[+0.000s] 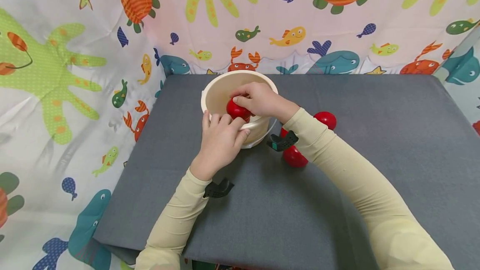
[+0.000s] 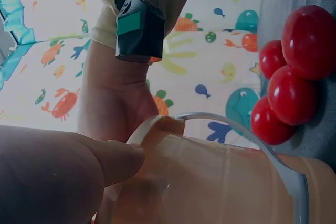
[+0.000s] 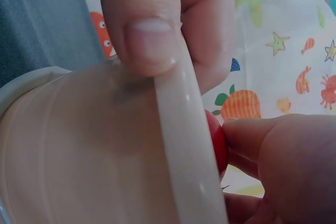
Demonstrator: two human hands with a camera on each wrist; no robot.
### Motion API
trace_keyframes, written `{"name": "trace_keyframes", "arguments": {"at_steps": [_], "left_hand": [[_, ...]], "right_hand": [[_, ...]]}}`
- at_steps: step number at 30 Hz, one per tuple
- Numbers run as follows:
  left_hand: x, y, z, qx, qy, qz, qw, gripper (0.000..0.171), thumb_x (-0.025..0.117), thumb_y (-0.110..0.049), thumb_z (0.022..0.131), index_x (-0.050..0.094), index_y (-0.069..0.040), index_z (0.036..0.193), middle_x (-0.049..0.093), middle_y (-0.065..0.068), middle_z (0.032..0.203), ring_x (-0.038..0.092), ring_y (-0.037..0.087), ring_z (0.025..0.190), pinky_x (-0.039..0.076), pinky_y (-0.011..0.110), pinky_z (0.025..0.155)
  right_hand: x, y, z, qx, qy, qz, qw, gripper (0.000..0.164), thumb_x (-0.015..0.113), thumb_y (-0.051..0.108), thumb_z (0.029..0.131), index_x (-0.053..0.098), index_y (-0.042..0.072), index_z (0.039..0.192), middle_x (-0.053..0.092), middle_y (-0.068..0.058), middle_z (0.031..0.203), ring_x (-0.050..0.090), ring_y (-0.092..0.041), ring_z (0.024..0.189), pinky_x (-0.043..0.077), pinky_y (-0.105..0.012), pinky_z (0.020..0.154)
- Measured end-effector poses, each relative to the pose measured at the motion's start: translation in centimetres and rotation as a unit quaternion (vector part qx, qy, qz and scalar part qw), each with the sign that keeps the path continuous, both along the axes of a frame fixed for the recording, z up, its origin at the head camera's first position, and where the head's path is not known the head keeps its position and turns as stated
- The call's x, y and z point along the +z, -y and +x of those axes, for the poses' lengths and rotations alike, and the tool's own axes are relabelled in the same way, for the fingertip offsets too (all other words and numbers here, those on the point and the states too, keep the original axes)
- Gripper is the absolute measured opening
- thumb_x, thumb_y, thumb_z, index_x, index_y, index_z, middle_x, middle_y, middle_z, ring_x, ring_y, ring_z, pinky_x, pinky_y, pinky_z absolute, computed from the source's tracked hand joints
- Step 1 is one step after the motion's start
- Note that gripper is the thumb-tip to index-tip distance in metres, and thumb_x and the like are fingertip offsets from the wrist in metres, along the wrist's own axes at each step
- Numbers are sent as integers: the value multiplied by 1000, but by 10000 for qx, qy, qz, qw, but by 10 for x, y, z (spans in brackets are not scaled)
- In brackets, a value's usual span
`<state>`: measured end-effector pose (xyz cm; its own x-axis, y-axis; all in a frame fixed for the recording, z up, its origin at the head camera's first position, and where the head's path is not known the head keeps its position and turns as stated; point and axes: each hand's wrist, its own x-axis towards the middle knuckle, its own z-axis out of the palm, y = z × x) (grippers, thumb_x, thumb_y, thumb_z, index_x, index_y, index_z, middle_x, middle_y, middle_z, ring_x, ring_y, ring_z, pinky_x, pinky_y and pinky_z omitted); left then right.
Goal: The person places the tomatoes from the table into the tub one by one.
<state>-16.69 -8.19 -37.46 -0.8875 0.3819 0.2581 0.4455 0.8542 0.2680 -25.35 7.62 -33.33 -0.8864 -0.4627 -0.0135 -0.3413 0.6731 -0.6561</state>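
Note:
A cream plastic bucket (image 1: pixel 210 91) stands upright at the back left of the table. My left hand (image 1: pixel 221 143) grips its near rim, thumb outside and fingers over the edge; the right wrist view shows that thumb (image 3: pixel 149 45) close up. Inside the bucket's mouth, my right hand (image 1: pixel 260 98) holds a glossy red tomato (image 1: pixel 236 108) between thumb and fingers. In the right wrist view the tomato (image 3: pixel 216 142) shows partly behind the rim. More red tomatoes (image 1: pixel 294 156) lie right of the bucket, some partly covered by my right forearm. The bucket's bottom is hidden.
A grey cloth covers the table (image 1: pixel 393 149). The bucket's thin handle (image 2: pixel 247 129) hangs down its right side. Behind and to the left hangs a white curtain (image 1: pixel 225 32) printed with sea animals. Dark bands (image 1: pixel 218 188) circle both wrists.

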Motion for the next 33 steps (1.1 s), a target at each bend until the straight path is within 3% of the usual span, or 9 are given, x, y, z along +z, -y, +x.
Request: {"name": "trace_keyframes", "arguments": {"at_steps": [8,12,15,19,26,33], "left_hand": [[-1,0,0,4,-72,-17,10000,21,63,-32,100,69,-15,110,67,13,108,53,37,115,17,70,118],[0,0,0,19,-85,-23,10000,21,63,-32,99,69,-15,109,67,14,109,53,37,116,17,70,118],[0,0,0,25,-112,-16,9999,22,64,-33,98,70,-14,109,67,14,112,53,37,118,17,70,118],[-1,0,0,14,-137,15,9999,22,65,-32,98,70,-15,111,67,14,115,53,37,119,17,70,118],[0,0,1,-2,-199,34,9998,21,64,-31,98,70,-14,109,68,15,112,54,38,116,18,70,118],[0,-1,1,20,-149,-28,9999,22,63,-32,99,70,-14,111,68,15,114,53,38,117,18,71,118]], "right_hand": [[-1,0,0,4,83,111,9999,32,59,22,101,69,11,130,72,-11,122,61,-27,107,61,-38,85],[-2,-1,-1,-65,118,107,9999,35,60,22,102,67,10,133,73,-12,120,65,-28,90,60,-32,75],[-3,-1,-1,-125,145,42,9998,37,62,22,101,66,10,135,73,-13,120,67,-27,86,57,-29,69],[-4,-1,-3,-146,122,8,9998,37,62,21,100,66,9,135,73,-13,123,67,-25,101,58,-29,74],[-4,-1,-3,-199,150,-33,9997,36,61,21,101,66,11,134,73,-13,122,68,-25,94,57,-27,70],[1,-3,0,-187,123,-15,9997,36,61,22,101,66,11,135,72,-13,126,68,-26,106,59,-32,78]]}}
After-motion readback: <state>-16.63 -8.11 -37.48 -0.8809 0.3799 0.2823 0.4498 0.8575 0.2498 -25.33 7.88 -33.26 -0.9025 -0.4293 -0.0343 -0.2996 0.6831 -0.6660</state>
